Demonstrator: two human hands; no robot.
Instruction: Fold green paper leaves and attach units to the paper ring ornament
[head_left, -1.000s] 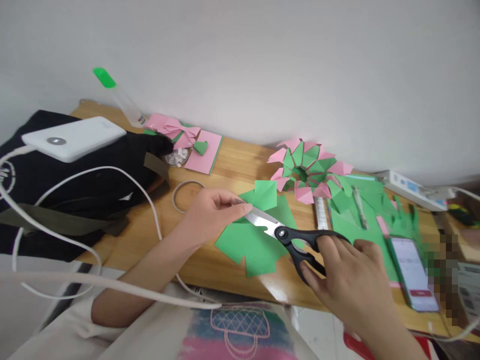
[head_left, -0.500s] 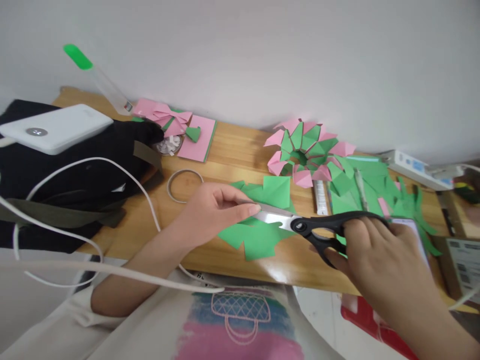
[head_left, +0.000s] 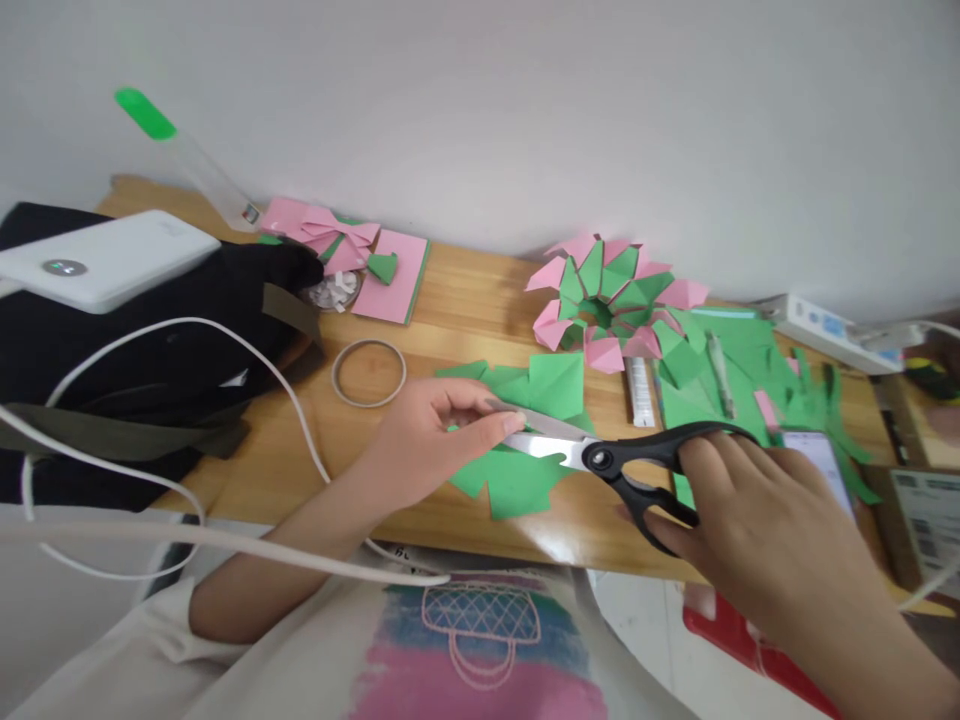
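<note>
My right hand (head_left: 765,510) grips the black handles of the scissors (head_left: 600,457), whose blades point left and stand slightly apart. My left hand (head_left: 442,440) is closed, thumb against fingers, right at the blade tips. What it pinches is too small or hidden to make out. Beneath the blades, several green paper pieces (head_left: 519,490) lie on the wooden table (head_left: 465,285). Behind them stands a ring of folded pink and green paper (head_left: 619,285).
A tape ring (head_left: 367,373) lies left of my left hand. Pink paper sheets (head_left: 391,275) are at the back, beside a black bag (head_left: 142,370) bearing a white power bank (head_left: 112,258). On the right are green sheets (head_left: 690,395), a phone (head_left: 817,465) and a power strip (head_left: 832,333).
The scissor blades have opened a little wider, with the lower handle swinging down. My left hand has dropped slightly, still at the blade tips.
</note>
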